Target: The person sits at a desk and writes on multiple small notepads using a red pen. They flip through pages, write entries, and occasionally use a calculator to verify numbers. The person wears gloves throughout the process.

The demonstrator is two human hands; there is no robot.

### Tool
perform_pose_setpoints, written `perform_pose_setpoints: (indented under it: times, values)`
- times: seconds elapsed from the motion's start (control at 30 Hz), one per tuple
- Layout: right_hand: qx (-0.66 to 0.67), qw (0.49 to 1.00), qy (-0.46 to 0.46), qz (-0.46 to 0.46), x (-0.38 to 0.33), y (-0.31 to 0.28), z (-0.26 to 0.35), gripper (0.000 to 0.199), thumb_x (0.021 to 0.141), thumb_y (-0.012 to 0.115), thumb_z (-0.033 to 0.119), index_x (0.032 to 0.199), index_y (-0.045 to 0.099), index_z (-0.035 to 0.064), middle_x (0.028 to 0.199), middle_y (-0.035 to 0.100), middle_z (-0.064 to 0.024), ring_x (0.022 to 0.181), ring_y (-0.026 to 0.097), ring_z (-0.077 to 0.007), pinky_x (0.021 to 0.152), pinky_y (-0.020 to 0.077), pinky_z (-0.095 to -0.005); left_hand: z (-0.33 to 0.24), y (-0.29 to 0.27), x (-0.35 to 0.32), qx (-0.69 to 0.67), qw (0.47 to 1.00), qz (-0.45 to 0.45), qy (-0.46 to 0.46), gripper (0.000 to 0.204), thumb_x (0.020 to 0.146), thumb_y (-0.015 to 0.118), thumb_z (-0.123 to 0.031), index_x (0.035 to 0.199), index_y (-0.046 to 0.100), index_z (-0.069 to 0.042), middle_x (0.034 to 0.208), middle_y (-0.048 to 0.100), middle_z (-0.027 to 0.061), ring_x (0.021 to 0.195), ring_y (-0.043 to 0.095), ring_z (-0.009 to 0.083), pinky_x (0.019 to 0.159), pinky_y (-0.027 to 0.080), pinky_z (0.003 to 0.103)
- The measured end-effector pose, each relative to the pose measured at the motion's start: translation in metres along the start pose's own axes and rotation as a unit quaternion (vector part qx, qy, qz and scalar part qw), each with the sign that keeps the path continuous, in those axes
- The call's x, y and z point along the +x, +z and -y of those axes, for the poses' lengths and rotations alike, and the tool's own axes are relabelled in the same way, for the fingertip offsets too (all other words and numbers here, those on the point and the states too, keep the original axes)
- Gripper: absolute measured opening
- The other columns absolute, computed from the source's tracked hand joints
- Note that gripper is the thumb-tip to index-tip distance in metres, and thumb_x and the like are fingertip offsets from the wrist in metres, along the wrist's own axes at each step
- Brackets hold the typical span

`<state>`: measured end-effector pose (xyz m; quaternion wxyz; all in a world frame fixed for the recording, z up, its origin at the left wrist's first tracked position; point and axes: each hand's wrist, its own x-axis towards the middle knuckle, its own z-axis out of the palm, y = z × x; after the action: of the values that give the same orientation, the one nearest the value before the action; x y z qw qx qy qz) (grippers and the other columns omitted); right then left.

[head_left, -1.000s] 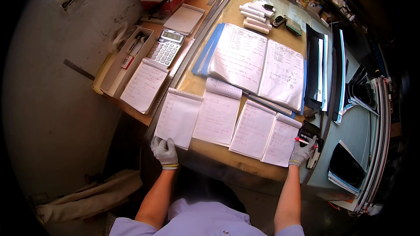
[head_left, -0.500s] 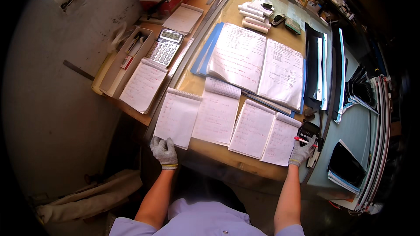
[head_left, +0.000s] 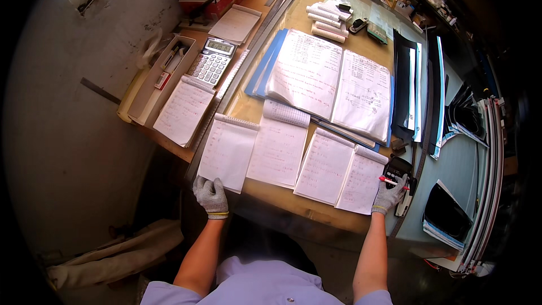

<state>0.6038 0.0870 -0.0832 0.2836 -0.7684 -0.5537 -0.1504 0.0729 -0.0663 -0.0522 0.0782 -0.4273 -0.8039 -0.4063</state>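
Both hands wear grey knit gloves. My left hand (head_left: 210, 195) rests closed at the near left corner of the wooden desk (head_left: 316, 214), just below a spiral notepad (head_left: 228, 151) with handwriting. My right hand (head_left: 389, 195) holds a red pen (head_left: 392, 181) at the near right edge, beside the rightmost notepad (head_left: 361, 179) and over a black calculator (head_left: 400, 168). Two more written notepads (head_left: 280, 149) (head_left: 325, 165) lie between the hands. An open ledger (head_left: 330, 82) on blue folders lies beyond them.
A grey calculator (head_left: 212, 61), a notepad (head_left: 184, 109) and a tray of pens (head_left: 161, 76) sit on the left. Paper rolls (head_left: 328, 20) lie at the far end. Black folders (head_left: 415, 93) and stacked sheets stand on the right. Books are piled at the far left.
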Motion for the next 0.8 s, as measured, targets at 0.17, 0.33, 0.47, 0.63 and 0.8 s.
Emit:
perform_pose_setpoints:
  times: [0.17, 0.33, 0.47, 0.63, 0.8]
  values:
    - [0.011, 1.0, 0.013, 0.01, 0.0, -0.002, 0.004, 0.095, 0.079, 0.087, 0.029, 0.159, 0.039, 0.0135, 0.129, 0.068, -0.0093, 0.125, 0.06, -0.0321, 0.112, 0.0402, -0.0488, 0.002, 0.0, -0.002, 0.007, 1.0, 0.002, -0.007, 0.016, 0.085, 0.071, -0.013, 0.079, 0.069, 0.002, 0.105, 0.068, 0.0227, 0.108, 0.06, 0.045, 0.095, 0.046, 0.054]
    - [0.028, 0.999, 0.02, 0.014, 0.001, -0.007, 0.011, 0.095, 0.078, 0.087, 0.031, 0.158, 0.039, 0.0137, 0.13, 0.068, -0.0091, 0.124, 0.06, -0.0327, 0.112, 0.0396, -0.0494, 0.001, -0.001, -0.001, 0.002, 1.0, 0.005, -0.003, 0.017, 0.085, 0.071, -0.013, 0.079, 0.069, 0.002, 0.106, 0.068, 0.0226, 0.107, 0.06, 0.045, 0.095, 0.046, 0.054]
    - [0.016, 1.0, 0.013, 0.008, 0.0, -0.003, 0.004, 0.095, 0.078, 0.088, 0.032, 0.158, 0.04, 0.0138, 0.131, 0.068, -0.0094, 0.125, 0.06, -0.0332, 0.112, 0.0398, -0.0496, 0.002, 0.0, -0.001, 0.004, 1.0, 0.005, -0.005, 0.016, 0.085, 0.071, -0.012, 0.078, 0.068, 0.002, 0.106, 0.068, 0.0221, 0.107, 0.06, 0.0447, 0.094, 0.046, 0.054]
    - [0.023, 0.999, 0.038, 0.029, 0.001, -0.008, 0.011, 0.095, 0.078, 0.088, 0.031, 0.158, 0.04, 0.0137, 0.132, 0.067, -0.0098, 0.125, 0.059, -0.0336, 0.112, 0.0401, -0.0494, 0.0, -0.001, -0.001, 0.005, 1.0, 0.003, -0.004, 0.015, 0.084, 0.071, -0.01, 0.077, 0.067, 0.002, 0.105, 0.068, 0.0214, 0.106, 0.06, 0.0444, 0.094, 0.046, 0.053]
    - [0.06, 0.996, 0.054, 0.032, 0.001, -0.005, 0.008, 0.078, 0.074, 0.09, 0.024, 0.141, 0.053, 0.0093, 0.155, 0.053, -0.0078, 0.139, 0.048, -0.0389, 0.119, 0.0342, -0.0518, -0.003, 0.0, 0.001, -0.002, 1.0, -0.008, 0.004, 0.016, 0.084, 0.071, -0.009, 0.074, 0.065, 0.002, 0.1, 0.067, 0.0206, 0.103, 0.06, 0.044, 0.092, 0.046, 0.053]
